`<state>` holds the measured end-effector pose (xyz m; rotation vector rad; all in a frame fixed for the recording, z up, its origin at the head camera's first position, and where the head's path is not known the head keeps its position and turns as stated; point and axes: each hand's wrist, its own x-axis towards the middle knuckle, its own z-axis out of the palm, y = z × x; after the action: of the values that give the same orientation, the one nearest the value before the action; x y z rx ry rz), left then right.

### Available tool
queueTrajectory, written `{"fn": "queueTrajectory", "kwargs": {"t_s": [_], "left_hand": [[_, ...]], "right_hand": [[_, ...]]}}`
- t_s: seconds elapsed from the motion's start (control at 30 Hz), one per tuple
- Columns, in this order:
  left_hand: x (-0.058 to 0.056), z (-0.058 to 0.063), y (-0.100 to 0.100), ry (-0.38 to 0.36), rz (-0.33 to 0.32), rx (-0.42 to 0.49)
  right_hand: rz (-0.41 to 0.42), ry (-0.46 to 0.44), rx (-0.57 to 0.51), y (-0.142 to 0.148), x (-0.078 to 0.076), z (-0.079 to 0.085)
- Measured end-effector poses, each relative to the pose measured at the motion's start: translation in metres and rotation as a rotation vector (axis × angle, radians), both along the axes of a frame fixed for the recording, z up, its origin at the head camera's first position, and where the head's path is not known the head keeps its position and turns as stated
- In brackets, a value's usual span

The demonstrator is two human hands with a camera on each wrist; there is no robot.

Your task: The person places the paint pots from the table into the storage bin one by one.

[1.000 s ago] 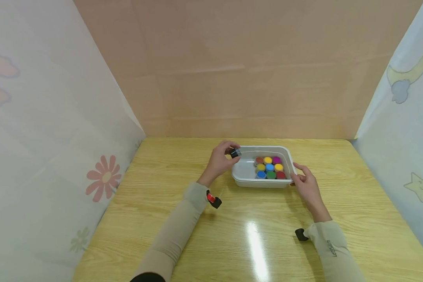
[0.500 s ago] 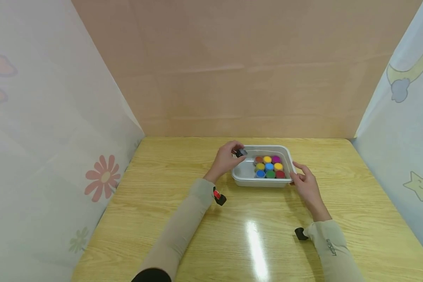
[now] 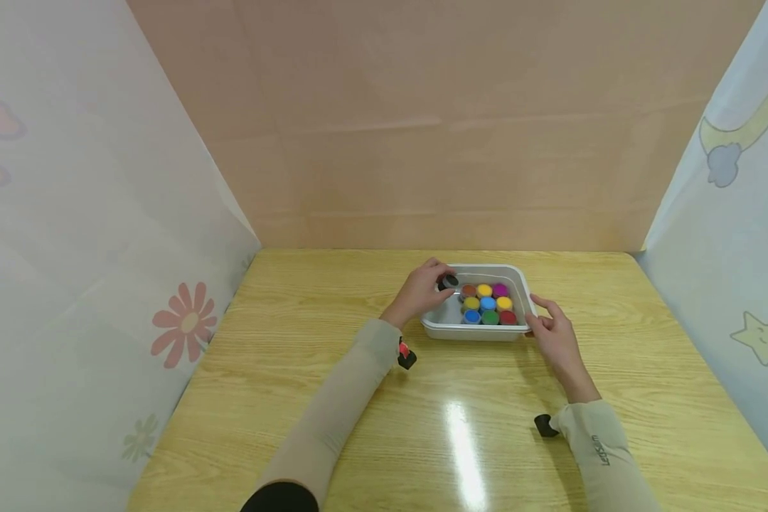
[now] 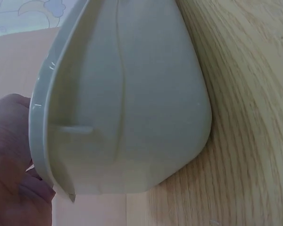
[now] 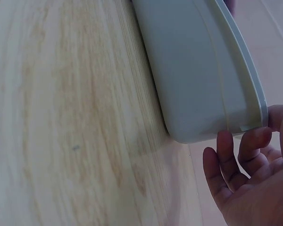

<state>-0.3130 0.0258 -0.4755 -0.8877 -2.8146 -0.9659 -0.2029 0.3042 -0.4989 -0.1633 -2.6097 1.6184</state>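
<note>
In the head view a white plastic tub (image 3: 476, 332) stands on the table. Several small round jars (image 3: 488, 304) with coloured tops, like paint pots, sit in rows in its right part. My left hand (image 3: 417, 291) pinches a small black jar (image 3: 449, 281) between thumb and fingers, over the tub's left end. The tub's right rim is gripped by my right hand (image 3: 555, 345). In the right wrist view, that hand's thumb is at the rim and its fingers are curled below it. The left wrist view shows the tub's outer wall (image 4: 146, 94); the jar is hidden there.
The wooden table (image 3: 262, 398) carries a bright light streak in front of the tub. Behind it rises a brown backdrop (image 3: 448, 142). Pale printed sheets stand at the left (image 3: 102, 178) and at the right (image 3: 742, 249).
My left hand has moved right with the black jar, from the tub's left edge to over its inside, near the rows of jars. My right hand has stayed on the rim.
</note>
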Motion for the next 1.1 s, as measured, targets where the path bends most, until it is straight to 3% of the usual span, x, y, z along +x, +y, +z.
{"fn": "queueTrajectory", "kwargs": {"t_s": [0.37, 0.77, 1.1], "left_hand": [[-0.006, -0.004, 0.004, -0.001, -0.039, -0.057], [-0.013, -0.005, 0.011, 0.067, -0.06, -0.125], [-0.017, -0.005, 0.02, 0.076, -0.008, -0.237]], "right_hand": [[-0.012, -0.006, 0.01, 0.0, -0.001, -0.001], [-0.018, -0.026, 0.012, 0.0, -0.002, -0.001], [-0.012, -0.023, 0.003, -0.003, 0.001, 0.005]]}}
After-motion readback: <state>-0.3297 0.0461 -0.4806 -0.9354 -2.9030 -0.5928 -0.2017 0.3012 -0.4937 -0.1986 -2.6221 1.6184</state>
